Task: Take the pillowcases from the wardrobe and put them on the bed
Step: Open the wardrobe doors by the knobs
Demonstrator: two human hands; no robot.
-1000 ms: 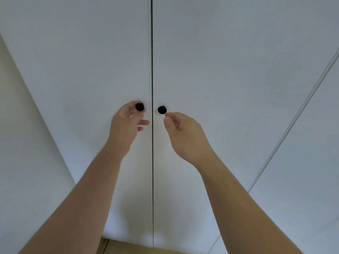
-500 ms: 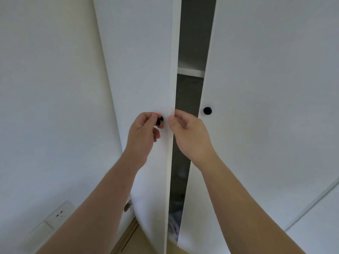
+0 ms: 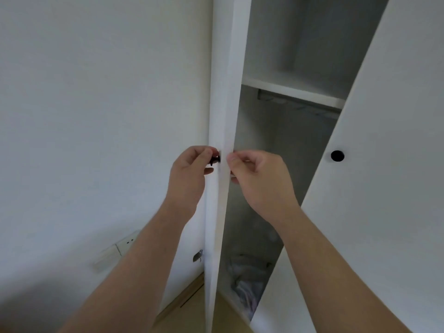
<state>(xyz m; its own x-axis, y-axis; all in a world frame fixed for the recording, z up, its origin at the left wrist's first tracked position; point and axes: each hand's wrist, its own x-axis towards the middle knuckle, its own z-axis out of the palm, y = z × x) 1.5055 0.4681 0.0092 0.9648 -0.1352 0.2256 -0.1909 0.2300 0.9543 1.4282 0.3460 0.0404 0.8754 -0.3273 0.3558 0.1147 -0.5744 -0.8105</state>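
Note:
The white wardrobe's left door (image 3: 223,116) stands swung out and shows nearly edge-on. My left hand (image 3: 189,174) is closed on its black knob (image 3: 215,160). My right hand (image 3: 259,179) pinches the same door's free edge, thumb in front and fingers behind it. The right door (image 3: 384,200), with its own black knob (image 3: 337,155), is partly open and untouched. Through the gap, a crumpled pale bundle of fabric (image 3: 247,284), likely the pillowcases, lies on the wardrobe floor. The right door hides part of it.
Inside are a white shelf (image 3: 293,90) and a hanging rail (image 3: 302,108) under it. A white wall with a socket plate (image 3: 125,243) is close on the left. A strip of wooden floor (image 3: 189,299) shows below, and a metal hinge (image 3: 197,256) sits low on the left door.
Both doors were shut a second ago. The left door has swung out further and the gap has widened, showing the shelf, rail and fabric. My right hand moved from the right knob to the left door's edge.

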